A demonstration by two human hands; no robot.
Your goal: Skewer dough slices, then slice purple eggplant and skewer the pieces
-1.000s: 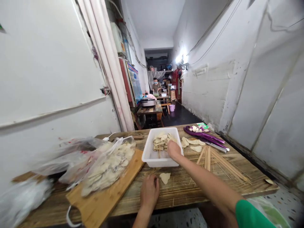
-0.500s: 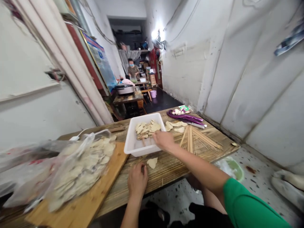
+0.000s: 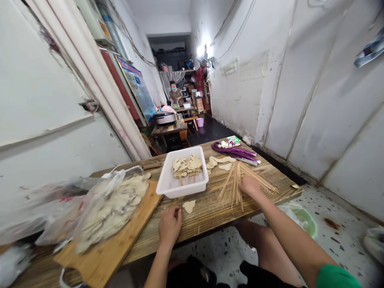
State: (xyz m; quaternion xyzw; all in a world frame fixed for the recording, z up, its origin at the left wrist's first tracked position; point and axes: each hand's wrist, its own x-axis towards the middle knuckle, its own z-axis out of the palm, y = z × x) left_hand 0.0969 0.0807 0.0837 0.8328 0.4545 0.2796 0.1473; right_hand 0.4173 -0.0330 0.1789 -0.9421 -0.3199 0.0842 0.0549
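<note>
My left hand [image 3: 169, 225] rests on the wooden table [image 3: 207, 214] with its fingers curled, just left of a single pale slice [image 3: 189, 206]. What it holds, if anything, is hidden. My right hand [image 3: 250, 185] lies on the near end of a fan of bamboo skewers [image 3: 237, 182], fingers curled down onto them. A white plastic tub [image 3: 183, 178] behind the slice holds several skewered pale slices. A few loose slices [image 3: 220, 162] lie between the tub and the skewers.
A clear bag of slices [image 3: 111, 206] lies on a wooden cutting board [image 3: 114, 248] at the left. Purple eggplants [image 3: 234, 150] and a knife lie at the table's far right. A green basin [image 3: 303, 218] sits on the floor. Another person [image 3: 174, 95] stands far down the corridor.
My right hand has left the white tub and moved right onto the skewers. The left hand has stayed by the single slice. The camera has swung and tilted.
</note>
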